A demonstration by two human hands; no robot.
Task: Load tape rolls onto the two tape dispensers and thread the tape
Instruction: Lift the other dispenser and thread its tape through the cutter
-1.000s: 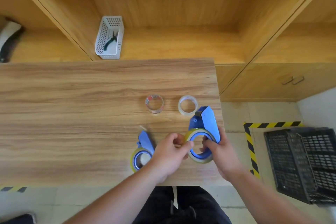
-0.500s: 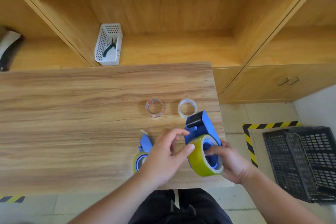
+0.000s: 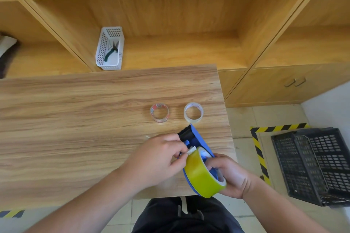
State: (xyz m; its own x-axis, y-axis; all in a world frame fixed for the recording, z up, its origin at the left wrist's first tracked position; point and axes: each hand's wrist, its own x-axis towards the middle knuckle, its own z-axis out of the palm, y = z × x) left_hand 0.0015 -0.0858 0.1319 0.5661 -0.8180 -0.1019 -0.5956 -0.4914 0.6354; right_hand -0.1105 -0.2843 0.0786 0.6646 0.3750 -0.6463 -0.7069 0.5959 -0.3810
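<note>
Second dispenser hidden under left hand (image 3: 157,159); tape end (image 3: 191,150) half-covered by fingers (image 3: 180,152).

Bright, even light, soft shadows, wide-angle bending at edges

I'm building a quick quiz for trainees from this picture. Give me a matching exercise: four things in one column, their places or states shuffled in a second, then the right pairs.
Things:
1. yellow tape roll
2. pliers
3. black crate
4. two clear tape rolls

Places or states:
A. on the floor, right of the table
B. lying flat, side by side on the table
C. inside the white basket on the shelf
D. mounted on the blue dispenser, held off the table by the right hand

Pairs: 1-D, 2-C, 3-A, 4-B
</note>
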